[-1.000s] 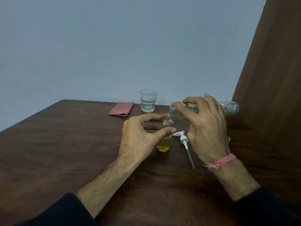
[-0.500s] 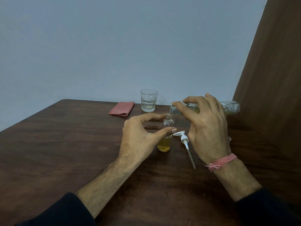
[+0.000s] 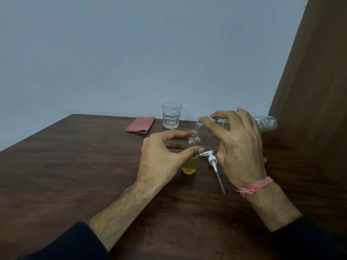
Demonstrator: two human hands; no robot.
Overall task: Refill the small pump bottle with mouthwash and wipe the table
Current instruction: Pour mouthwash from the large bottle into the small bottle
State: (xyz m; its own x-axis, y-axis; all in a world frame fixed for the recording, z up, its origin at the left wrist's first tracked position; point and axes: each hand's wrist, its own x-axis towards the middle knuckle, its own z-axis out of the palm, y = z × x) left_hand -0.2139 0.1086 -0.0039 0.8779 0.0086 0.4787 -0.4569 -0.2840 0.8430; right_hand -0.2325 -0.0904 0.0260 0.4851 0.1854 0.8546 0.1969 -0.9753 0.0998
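A small clear bottle [image 3: 190, 167] stands upright on the brown table [image 3: 75, 166], with yellow liquid in its lower part and its neck uncapped. My left hand [image 3: 161, 158] steadies it between thumb and fingers. My right hand [image 3: 238, 147] grips a larger clear mouthwash bottle [image 3: 266, 123] tipped on its side, its mouth right at the small bottle's neck. The white pump head with its long tube [image 3: 214, 162] lies on the table between my hands.
A drinking glass [image 3: 171, 115] with a little liquid stands near the far edge. A folded pink cloth [image 3: 140, 125] lies to its left. A brown curtain [image 3: 309, 91] hangs along the right side. A grey wall stands behind the table.
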